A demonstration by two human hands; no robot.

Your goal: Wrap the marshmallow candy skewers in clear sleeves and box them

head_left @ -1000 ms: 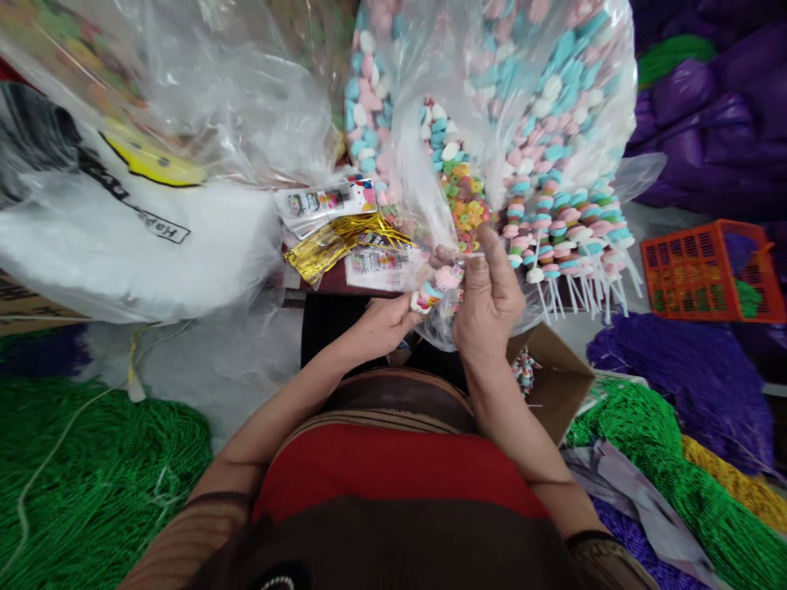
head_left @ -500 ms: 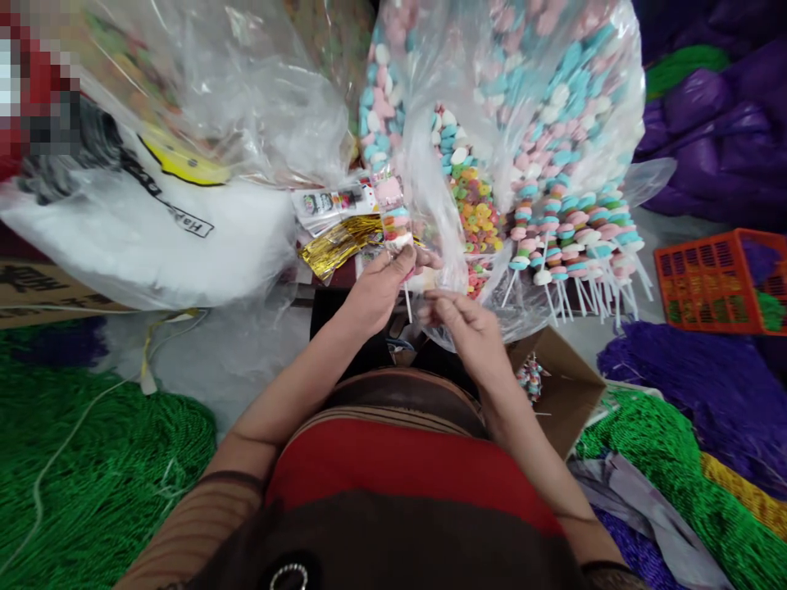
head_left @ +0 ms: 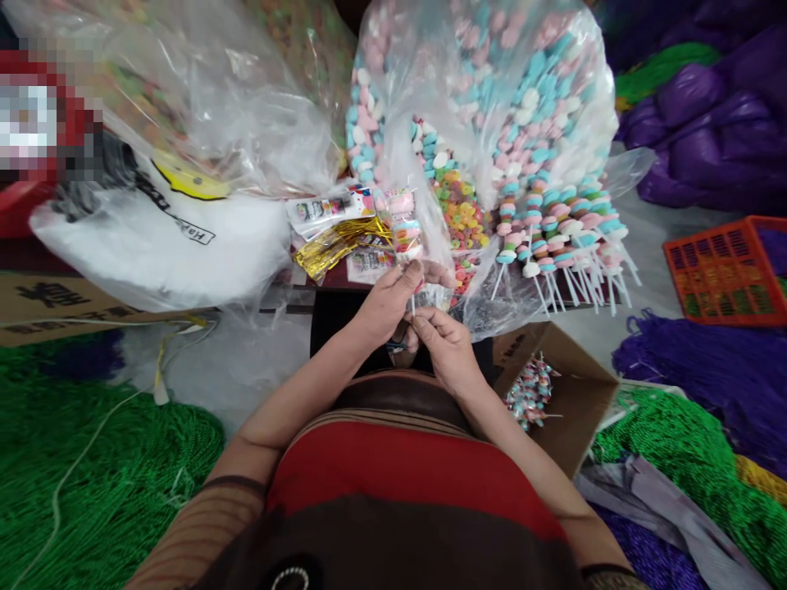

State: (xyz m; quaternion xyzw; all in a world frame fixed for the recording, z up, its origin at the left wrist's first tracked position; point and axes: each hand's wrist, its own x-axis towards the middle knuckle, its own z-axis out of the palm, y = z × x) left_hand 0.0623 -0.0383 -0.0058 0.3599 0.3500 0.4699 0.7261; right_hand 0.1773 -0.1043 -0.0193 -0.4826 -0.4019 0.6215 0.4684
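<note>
In the middle of the head view, a candy skewer [head_left: 404, 220] in a clear printed wrapper points away from me, its pink, blue and white sweets threaded on a white stick. My left hand [head_left: 388, 301] is closed around its lower end, thumb on top. Just below, my right hand [head_left: 446, 344] pinches with thumb and forefinger at the bottom of the stick; anything smaller between those fingertips is hidden. Gold twist ties [head_left: 338, 246] and printed wrappers [head_left: 329, 210] lie on the table left of the skewer.
Unwrapped candy skewers [head_left: 562, 229] lie to the right, sticks overhanging the table edge. Behind is a large bag of sweets [head_left: 479, 65]. A cardboard box [head_left: 578, 401] with wrapped skewers stands low right. An orange crate [head_left: 725, 274] and green cords [head_left: 104, 459] flank the table.
My right hand has moved left and down, from beside the skewer to the bottom of its stick. My left hand keeps its hold. The whole view has shifted slightly.
</note>
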